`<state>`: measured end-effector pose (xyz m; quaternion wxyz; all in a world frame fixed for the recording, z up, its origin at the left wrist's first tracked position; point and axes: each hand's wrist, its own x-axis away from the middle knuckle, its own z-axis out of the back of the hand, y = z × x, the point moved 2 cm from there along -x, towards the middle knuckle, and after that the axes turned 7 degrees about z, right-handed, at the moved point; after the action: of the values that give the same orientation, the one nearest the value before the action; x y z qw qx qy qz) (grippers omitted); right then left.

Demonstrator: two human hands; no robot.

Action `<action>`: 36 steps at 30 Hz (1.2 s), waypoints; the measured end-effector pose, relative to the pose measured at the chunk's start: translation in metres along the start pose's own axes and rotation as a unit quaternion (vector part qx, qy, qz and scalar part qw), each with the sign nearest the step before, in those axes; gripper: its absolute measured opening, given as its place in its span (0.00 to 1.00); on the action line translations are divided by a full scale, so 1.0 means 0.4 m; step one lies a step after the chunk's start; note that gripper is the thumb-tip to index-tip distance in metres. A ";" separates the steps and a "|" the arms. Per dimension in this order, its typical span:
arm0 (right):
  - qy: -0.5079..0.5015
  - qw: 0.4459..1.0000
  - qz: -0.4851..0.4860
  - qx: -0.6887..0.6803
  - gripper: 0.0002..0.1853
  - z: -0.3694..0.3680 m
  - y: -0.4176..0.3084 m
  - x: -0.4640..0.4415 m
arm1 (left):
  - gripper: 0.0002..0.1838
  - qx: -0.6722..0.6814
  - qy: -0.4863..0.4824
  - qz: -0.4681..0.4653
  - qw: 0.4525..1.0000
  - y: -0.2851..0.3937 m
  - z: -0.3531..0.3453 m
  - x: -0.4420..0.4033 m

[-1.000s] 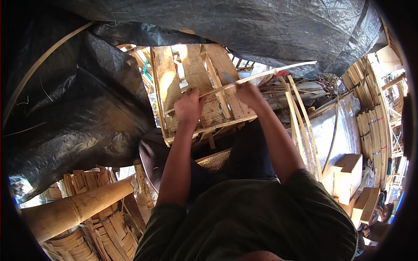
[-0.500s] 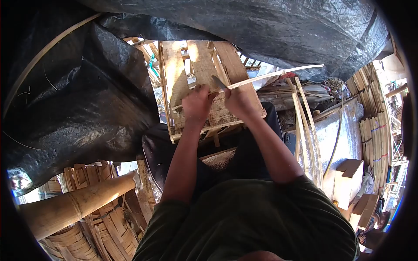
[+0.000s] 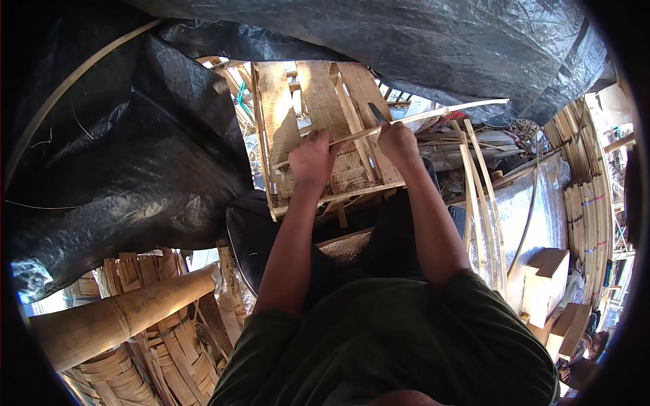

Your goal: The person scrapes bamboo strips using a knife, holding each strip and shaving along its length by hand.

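Note:
A long pale bamboo strip [image 3: 447, 109] lies slantwise over a slatted wooden bench [image 3: 318, 95], its right end sticking out past the bench edge. My left hand [image 3: 313, 159] is closed round the strip near its left end. Further right along the strip, my right hand [image 3: 398, 143] grips a knife, and its fingers hide the handle. The dark knife blade [image 3: 376, 113] points up and left from that fist, against or just beside the strip; exact contact is hard to make out.
Black plastic sheeting [image 3: 122, 135] hangs at left and above. A thick bamboo pole [image 3: 128, 314] lies at lower left over woven bamboo pieces [image 3: 179, 355]. Loose strips [image 3: 482, 196] lean at right, near a phone [image 3: 458, 220], cardboard boxes [image 3: 545, 281] and bundled slats [image 3: 586, 210].
My right hand has slid right along the strip with the knife, away from my left hand. The left hand keeps its grip with little movement.

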<state>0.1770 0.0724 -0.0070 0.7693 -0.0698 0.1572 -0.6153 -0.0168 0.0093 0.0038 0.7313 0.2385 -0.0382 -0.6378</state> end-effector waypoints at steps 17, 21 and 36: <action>0.057 0.985 0.051 -0.152 0.18 0.054 -0.012 0.025 | 0.10 -0.003 -0.037 -0.012 0.999 0.006 0.022 0.022; 0.030 0.987 0.106 -0.120 0.10 0.044 0.010 0.032 | 0.09 -0.018 -0.061 -0.042 0.997 0.035 0.069 0.060; 0.046 0.958 0.230 -0.163 0.03 0.105 -0.128 0.163 | 0.22 -0.081 -0.105 -0.012 0.991 0.001 0.437 0.245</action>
<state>0.1561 -0.0061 0.0377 0.8599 -0.1278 0.3028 -0.3905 -0.0614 -0.1364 0.1340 0.7327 0.1106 -0.0602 -0.6689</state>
